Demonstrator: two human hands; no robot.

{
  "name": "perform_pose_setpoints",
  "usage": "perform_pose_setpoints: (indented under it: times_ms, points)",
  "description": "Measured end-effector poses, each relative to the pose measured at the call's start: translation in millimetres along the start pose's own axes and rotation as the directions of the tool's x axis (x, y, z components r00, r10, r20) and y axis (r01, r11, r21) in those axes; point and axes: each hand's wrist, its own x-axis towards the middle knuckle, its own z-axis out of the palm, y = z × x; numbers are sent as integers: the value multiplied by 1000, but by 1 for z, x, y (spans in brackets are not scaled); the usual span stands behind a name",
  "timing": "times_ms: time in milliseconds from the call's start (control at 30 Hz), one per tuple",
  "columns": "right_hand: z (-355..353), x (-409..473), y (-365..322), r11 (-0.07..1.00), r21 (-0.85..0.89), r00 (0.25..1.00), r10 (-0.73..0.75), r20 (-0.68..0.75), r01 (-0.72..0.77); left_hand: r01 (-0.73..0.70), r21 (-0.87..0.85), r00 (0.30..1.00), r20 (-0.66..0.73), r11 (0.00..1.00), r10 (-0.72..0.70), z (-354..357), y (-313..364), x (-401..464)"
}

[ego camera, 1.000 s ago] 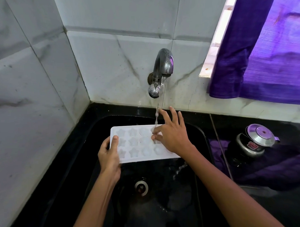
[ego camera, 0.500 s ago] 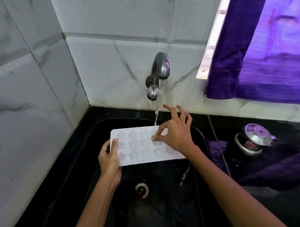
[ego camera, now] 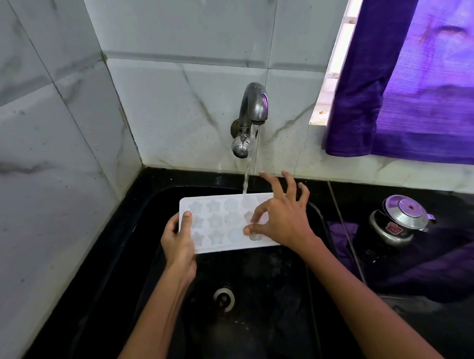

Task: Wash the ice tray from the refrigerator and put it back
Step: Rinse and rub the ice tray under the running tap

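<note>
Both your hands are on the white ice tray (ego camera: 218,225), held level over the black sink (ego camera: 105,278) with the tap (ego camera: 251,117) stream hitting its far edge. Your left hand (ego camera: 179,243) grips the tray's left end, thumb on top. Your right hand (ego camera: 283,218) has thumb and index pinched at a right-side cell, other fingers spread.
</note>
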Motion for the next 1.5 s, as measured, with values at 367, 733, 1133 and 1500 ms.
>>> perform_pose_setpoints:
  times_ms: [367,733,1133,1500]
  points:
    - [-2,2,-3,999,-22,999,-29,21,30,8,2,1000,-20,1000,-8,-3,4,2]
    - [6,-1,-1,983,182,979,61,-196,-25,-7,-28,995,-95,1000,5,2,5,2]
    - [12,-1,-6,996,70,997,-55,-58,59,-36,-75,987,-160,997,24,8,13,12]
    - [16,-4,3,994,-18,989,-107,-104,105,-18,-54,994,-104,998,12,9,11,10]
